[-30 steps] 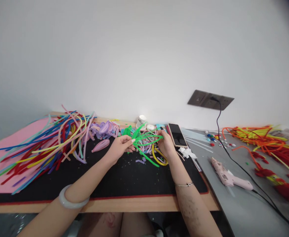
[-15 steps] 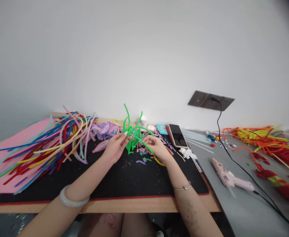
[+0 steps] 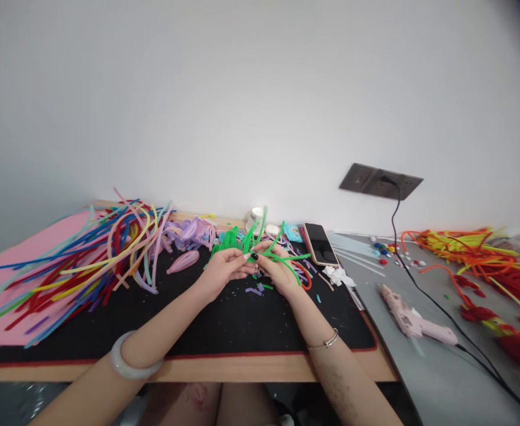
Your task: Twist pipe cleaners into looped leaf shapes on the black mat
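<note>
Several green pipe cleaners (image 3: 281,258) fan out from between my fingers, some upward and some to the right. My left hand (image 3: 226,270) pinches their gathered middle from the left. Against it, thumb to thumb, my right hand (image 3: 277,271) closes on the same green stems; its dark thumbnail shows. Behind my left hand lies a heap of green pipe cleaners (image 3: 229,238) on the black mat (image 3: 242,328). My fingers cover the spot where the stems join. Small purple scraps (image 3: 254,290) lie below my hands.
At left, multicoloured pipe cleaners (image 3: 109,248) spread over a pink sheet (image 3: 2,325). Purple and pink loops (image 3: 191,231) sit beside them. A white cup (image 3: 256,218), a phone (image 3: 320,244) and crumpled tissue (image 3: 337,276) are at the back. Rightward, a corded glue gun (image 3: 419,325) rests on a grey table (image 3: 437,384).
My hands have come together and the green pipe cleaners have been lowered, now leaning right. The cup and green heap behind are more exposed.
</note>
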Tool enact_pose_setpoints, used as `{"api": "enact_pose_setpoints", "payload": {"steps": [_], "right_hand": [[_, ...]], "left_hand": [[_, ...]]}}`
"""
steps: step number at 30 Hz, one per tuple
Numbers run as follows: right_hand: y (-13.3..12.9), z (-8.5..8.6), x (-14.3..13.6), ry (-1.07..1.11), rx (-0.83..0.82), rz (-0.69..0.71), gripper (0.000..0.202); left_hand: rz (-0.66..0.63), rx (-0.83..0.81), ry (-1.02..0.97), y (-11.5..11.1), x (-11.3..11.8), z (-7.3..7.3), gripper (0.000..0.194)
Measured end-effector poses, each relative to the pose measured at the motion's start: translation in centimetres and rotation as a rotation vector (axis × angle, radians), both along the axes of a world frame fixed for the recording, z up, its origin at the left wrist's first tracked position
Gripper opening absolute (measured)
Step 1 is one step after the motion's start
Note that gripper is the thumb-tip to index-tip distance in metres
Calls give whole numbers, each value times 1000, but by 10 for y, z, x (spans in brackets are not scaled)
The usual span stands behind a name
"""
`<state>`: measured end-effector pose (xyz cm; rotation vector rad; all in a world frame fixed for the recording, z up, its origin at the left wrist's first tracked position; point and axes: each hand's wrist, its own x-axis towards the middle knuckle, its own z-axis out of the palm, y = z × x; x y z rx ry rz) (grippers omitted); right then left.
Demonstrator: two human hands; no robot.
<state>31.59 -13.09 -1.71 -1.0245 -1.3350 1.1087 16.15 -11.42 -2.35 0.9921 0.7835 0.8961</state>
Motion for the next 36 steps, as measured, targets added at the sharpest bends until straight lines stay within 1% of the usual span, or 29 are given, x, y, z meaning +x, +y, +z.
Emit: {"api": "enact_pose_setpoints", "payload": {"steps": [3, 6, 8, 11, 13, 15, 19, 22, 24, 27, 29, 32, 36], "right_hand": [[3, -5, 3, -25, 1, -98, 21], [4, -8, 6, -38, -27, -143, 26], [4, -7, 6, -86, -62, -129, 31], [3, -5, 5, -141, -91, -111, 35], [3, -5, 5, -142, -84, -95, 31], [3, -7, 5, -151, -70, -59, 28], [5, -10, 7, -212, -33, 11, 30], [6, -7, 10, -245, -9, 19, 32], [6, -5, 12, -234, 8, -14, 32], [5, -2, 15, -178, 0, -64, 26], [4, -2, 16, -135, -29, -40, 22], [4, -4, 17, -90, -41, 31, 19], [4, -2, 16, 29, -39, 64, 16]], "left_hand": [[-20, 40, 74, -1, 0, -1, 23], [-37, 84, 118, 0, 0, -1, 27], [-68, 112, 154, 0, -1, 0, 29], [-152, 143, 217, 1, -1, 0, 30], [-201, 160, 243, 1, -1, -2, 30], [-222, 177, 265, 2, -1, -4, 31], [-294, 210, 334, 3, -1, -7, 34], [-351, 241, 350, 2, -2, -6, 37], [-381, 243, 354, 0, -2, -5, 37], [-410, 232, 360, -1, -2, -4, 37], [-411, 224, 356, -1, -2, -4, 37], [-411, 219, 355, -1, -2, -5, 38], [-426, 226, 369, -2, -2, -5, 37]]}}
